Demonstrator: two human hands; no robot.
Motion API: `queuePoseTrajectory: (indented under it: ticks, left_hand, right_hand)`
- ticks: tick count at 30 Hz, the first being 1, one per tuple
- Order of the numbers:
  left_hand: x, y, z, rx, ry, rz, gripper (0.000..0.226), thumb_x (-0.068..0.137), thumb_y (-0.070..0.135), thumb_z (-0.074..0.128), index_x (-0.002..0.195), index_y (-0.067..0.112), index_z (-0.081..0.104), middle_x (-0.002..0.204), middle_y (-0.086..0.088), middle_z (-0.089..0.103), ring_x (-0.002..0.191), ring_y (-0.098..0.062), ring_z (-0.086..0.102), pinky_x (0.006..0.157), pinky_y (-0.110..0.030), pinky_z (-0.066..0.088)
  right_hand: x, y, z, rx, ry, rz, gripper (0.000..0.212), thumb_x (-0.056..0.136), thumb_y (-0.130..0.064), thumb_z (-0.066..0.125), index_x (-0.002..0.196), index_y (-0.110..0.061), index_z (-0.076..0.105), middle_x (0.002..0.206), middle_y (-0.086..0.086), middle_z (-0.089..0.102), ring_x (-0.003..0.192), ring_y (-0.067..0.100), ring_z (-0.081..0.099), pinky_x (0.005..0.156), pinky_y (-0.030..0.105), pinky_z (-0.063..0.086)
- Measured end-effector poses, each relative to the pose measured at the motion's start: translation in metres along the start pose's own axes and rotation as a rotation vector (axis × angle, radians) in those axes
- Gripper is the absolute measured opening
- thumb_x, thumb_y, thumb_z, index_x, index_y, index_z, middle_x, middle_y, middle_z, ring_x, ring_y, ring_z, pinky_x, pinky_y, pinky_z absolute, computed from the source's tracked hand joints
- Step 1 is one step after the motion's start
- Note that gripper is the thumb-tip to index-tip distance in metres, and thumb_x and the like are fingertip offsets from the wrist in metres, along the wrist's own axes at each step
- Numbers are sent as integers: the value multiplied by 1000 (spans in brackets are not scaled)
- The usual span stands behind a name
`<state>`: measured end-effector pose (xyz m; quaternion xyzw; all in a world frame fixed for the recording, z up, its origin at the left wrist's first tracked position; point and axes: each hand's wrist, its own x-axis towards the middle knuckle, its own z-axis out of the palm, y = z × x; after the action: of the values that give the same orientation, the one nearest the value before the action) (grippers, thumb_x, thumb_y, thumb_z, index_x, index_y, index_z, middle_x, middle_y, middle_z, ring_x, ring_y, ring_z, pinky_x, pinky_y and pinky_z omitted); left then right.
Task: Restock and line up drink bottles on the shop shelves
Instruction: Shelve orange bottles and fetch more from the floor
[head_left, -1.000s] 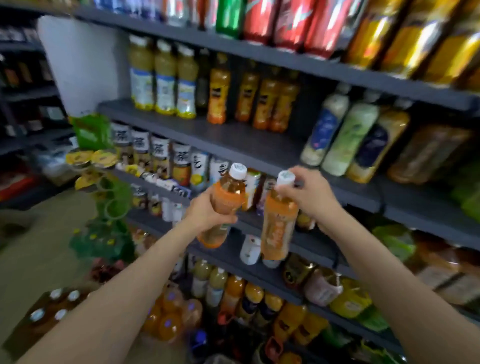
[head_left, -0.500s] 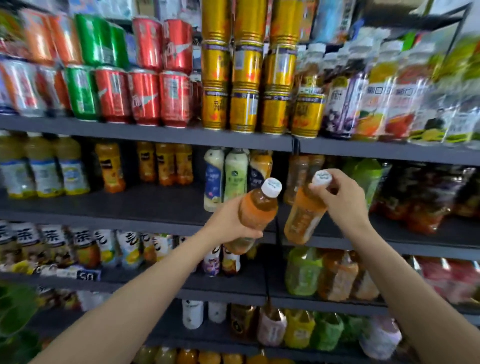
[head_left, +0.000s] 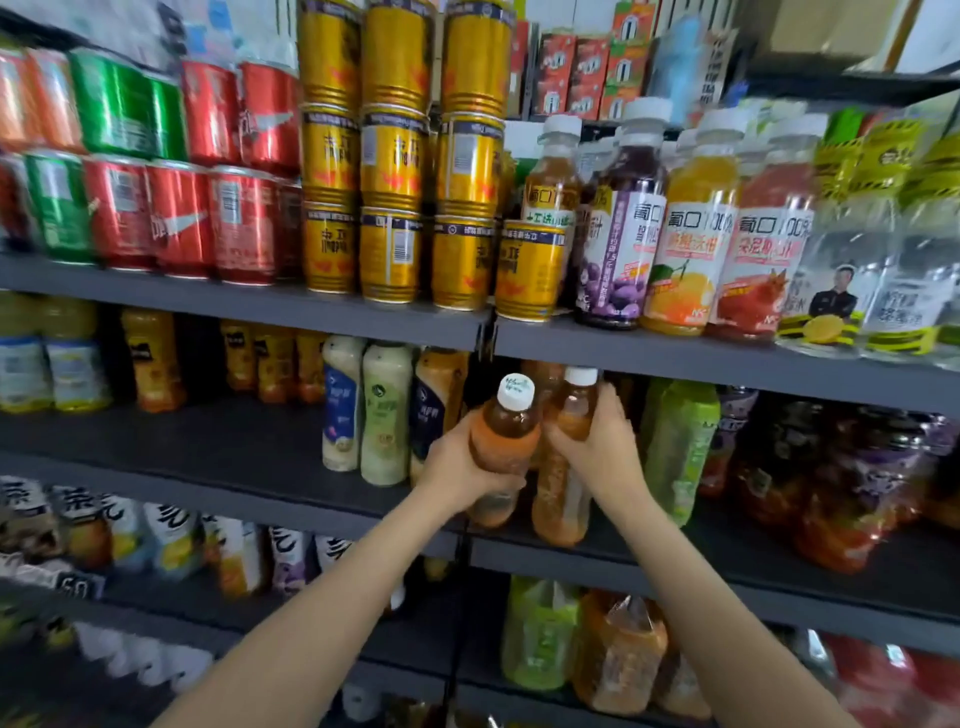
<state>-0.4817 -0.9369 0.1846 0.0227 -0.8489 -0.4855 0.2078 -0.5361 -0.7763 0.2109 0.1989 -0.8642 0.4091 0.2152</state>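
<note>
Gripping an orange-labelled tea bottle (head_left: 503, 447) around its middle, the left hand (head_left: 457, 467) holds it tilted just before the middle shelf (head_left: 727, 558). Beside it, the right hand (head_left: 602, 447) clasps a second tea bottle (head_left: 563, 467) standing on that shelf.

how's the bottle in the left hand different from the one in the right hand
The left-hand bottle is tilted and held clear of the shelf; the right-hand bottle stands nearly upright with its base at the shelf. The left hand wraps the first around its middle; the right hand grips the second near its shoulder. Both hold amber drink, with white caps and orange labels.
</note>
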Motion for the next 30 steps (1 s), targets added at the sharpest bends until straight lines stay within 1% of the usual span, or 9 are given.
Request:
queuePoseTrajectory:
  ticks: [2, 4, 6, 9, 12, 17, 20, 23, 30]
  left_hand:
    - [9, 1, 12, -6, 35, -42, 81, 59, 21, 86, 130, 24, 46, 121, 1, 60, 114, -18, 53, 94, -30, 42]
    - [18, 5, 18, 13, 66, -61, 79, 62, 25, 85, 130, 25, 45, 123, 1, 59, 116, -19, 52, 96, -32, 42]
    - [29, 10, 23, 44, 83, -92, 75, 65, 27, 83, 129, 24, 45, 125, 1, 58, 118, -19, 51, 97, -31, 41]
    - [41, 9, 32, 71, 116, -152, 70, 69, 29, 80, 129, 21, 45, 128, -1, 56, 121, -20, 49, 98, -30, 39]
    - [42, 2, 37, 116, 140, -200, 70, 72, 32, 78, 130, 17, 42, 129, -3, 54, 122, -22, 48, 98, -31, 39]
    - [20, -21, 47, 288, -7, -287, 79, 75, 34, 76, 138, 17, 31, 131, -2, 54, 121, -22, 50, 98, -28, 39]
    - [10, -30, 53, 268, 32, -278, 80, 77, 33, 74, 142, 20, 28, 130, -3, 55, 120, -23, 50, 98, -36, 42]
    - [13, -30, 52, 303, 32, -261, 78, 77, 31, 74, 141, 17, 30, 129, -4, 56, 119, -23, 52, 95, -32, 44]
    - [33, -31, 75, 248, -8, -258, 80, 80, 32, 71, 145, 17, 26, 130, -7, 55, 111, -26, 58, 93, -38, 48]
  right_hand:
    - [2, 19, 1, 94, -46, 72, 80, 75, -25, 75, 138, -15, 27, 128, 5, 50, 117, 29, 51, 89, 37, 45]
    - [2, 36, 4, 151, -127, 179, 73, 74, -24, 76, 131, -12, 32, 117, 4, 56, 112, 25, 56, 82, 29, 45]
    - [-1, 51, 13, 99, -202, 216, 67, 73, -27, 78, 123, -8, 37, 116, 8, 59, 110, 27, 56, 82, 31, 45]
    - [-4, 67, 25, 88, -203, 235, 61, 73, -33, 77, 114, -10, 40, 115, 9, 60, 107, 28, 57, 78, 32, 45]
    - [6, 78, 35, 68, -170, 259, 67, 73, -40, 76, 121, -9, 40, 120, 10, 58, 111, 30, 56, 84, 39, 50]
    - [37, 90, 43, -38, -93, 373, 78, 78, -39, 71, 135, -4, 32, 132, 21, 45, 119, 41, 46, 90, 48, 47]
    - [56, 99, 52, -18, -85, 448, 75, 79, -38, 70, 134, -2, 33, 138, 26, 36, 121, 45, 43, 92, 48, 45]
    - [64, 106, 61, 17, -76, 508, 73, 80, -40, 68, 132, 0, 36, 138, 30, 32, 123, 48, 37, 99, 50, 40]
    - [28, 96, 45, 159, -74, 376, 63, 87, 1, 54, 142, -1, 25, 135, 26, 37, 123, 40, 39, 99, 40, 37]
